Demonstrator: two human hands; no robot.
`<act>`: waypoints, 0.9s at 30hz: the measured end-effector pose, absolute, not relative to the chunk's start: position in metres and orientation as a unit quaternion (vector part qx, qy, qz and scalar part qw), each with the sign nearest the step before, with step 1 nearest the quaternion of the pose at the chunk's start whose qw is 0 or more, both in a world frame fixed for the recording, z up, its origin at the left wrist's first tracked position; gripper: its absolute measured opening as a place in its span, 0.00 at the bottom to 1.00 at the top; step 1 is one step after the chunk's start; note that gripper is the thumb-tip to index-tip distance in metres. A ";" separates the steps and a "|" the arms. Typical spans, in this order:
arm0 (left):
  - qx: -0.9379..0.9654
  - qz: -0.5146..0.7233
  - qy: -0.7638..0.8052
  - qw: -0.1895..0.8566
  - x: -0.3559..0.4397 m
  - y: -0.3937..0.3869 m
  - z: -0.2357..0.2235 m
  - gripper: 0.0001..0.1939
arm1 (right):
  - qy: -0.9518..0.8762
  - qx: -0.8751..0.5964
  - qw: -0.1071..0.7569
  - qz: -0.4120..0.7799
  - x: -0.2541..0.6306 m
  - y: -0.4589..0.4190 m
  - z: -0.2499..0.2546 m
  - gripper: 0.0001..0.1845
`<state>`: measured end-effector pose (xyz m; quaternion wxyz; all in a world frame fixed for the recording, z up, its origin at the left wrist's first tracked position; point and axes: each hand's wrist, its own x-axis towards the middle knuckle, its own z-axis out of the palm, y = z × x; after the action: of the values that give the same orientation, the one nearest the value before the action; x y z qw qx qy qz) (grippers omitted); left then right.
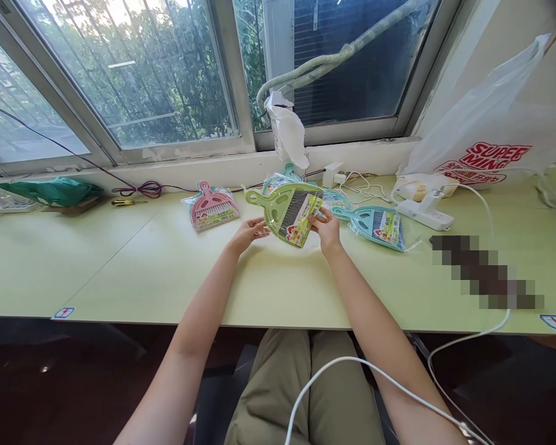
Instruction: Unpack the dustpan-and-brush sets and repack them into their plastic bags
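A green dustpan and brush set (279,213) is held up over the table, its handle pointing left and a printed card label on its right part. My left hand (251,232) has its fingers closed at the set's lower left edge. On the right side, my right hand (328,227) grips the set by its label end, thumb in front. A wrapped pink dustpan and brush set (212,207) lies to the left of my hands. Close by on the right lies a wrapped blue-green dustpan and brush set (374,225). Behind the green set, more bluish wrapped sets (280,178) are partly hidden.
A white power strip (425,213) with cables and a white plastic bag (486,136) stand at the right. Further left are a yellow screwdriver (123,202), a coiled dark cable (149,190) and a green bag (53,190). A white cable (333,360) crosses before my lap.
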<state>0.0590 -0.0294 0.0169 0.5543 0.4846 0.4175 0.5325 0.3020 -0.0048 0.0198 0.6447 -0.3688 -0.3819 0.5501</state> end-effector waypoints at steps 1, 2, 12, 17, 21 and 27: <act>0.491 0.513 0.425 0.561 0.060 -0.031 0.017 0.26 | -0.372 -0.372 0.649 0.550 0.303 -0.004 0.019 0.28; 0.502 0.491 0.433 0.566 0.060 -0.032 0.017 0.26 | -0.365 -0.375 0.651 0.550 0.304 -0.003 0.019 0.25; 0.512 0.534 0.473 0.478 0.058 -0.032 0.020 0.26 | -0.393 -0.359 0.651 0.542 0.309 -0.008 0.028 0.19; 0.505 0.557 0.508 0.421 0.050 -0.031 0.026 0.28 | -0.396 -0.360 0.648 0.542 0.310 -0.008 0.029 0.22; 0.511 0.624 0.507 0.303 0.046 -0.031 0.036 0.26 | -0.422 -0.370 0.623 0.544 0.319 -0.004 0.029 0.25; 0.562 0.616 0.485 0.265 0.058 -0.038 0.051 0.24 | -0.517 -0.358 0.515 0.583 0.322 -0.007 0.032 0.30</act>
<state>0.0584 -0.0381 0.0507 0.2646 0.5618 0.4851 0.6157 0.3222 -0.0068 0.0321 0.5146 -0.3575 -0.5171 0.5831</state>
